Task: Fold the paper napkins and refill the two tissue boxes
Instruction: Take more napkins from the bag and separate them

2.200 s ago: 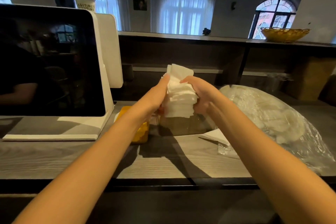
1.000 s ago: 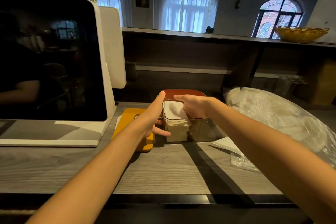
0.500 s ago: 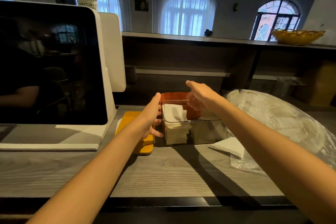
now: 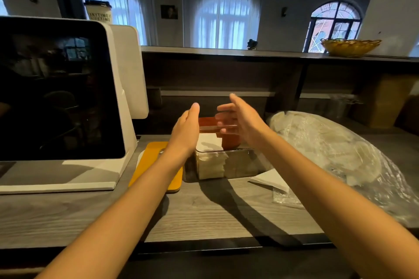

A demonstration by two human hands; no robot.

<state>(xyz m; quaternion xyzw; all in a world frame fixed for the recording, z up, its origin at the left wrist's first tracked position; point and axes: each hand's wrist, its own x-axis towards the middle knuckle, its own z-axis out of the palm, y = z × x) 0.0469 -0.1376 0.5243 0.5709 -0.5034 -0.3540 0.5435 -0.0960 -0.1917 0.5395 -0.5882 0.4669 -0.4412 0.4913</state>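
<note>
**Clear tissue box part-filled, both hands raised above it**

Head view: clear plastic tissue box (image 4: 229, 163) sits on the grey wood counter (image 4: 204, 217), and I see a stack of folded napkins (image 4: 210, 161) filling its left end; the right part looks see-through with nothing I can make out. A brown-red lid (image 4: 229, 140) stands tilted at the box's back edge. My left hand (image 4: 184, 131) is up above the box's left end, fingers straight and together, holding nothing. My right hand (image 4: 240, 118) is up just right of it, fingers spread and a bit blurred, holding nothing; palms face each other with a gap between. Yellow lid (image 4: 156, 165) lies flat just left of the box, partly under my left forearm. One loose white napkin (image 4: 269, 179) lies on the counter at the box's right front corner. Beyond that, a clear plastic bag of napkins (image 4: 335, 161) slumps on the counter to the right. White POS terminal (image 4: 61, 88) stands at left. A woven basket (image 4: 350, 46) sits on the upper shelf, far right.
</note>
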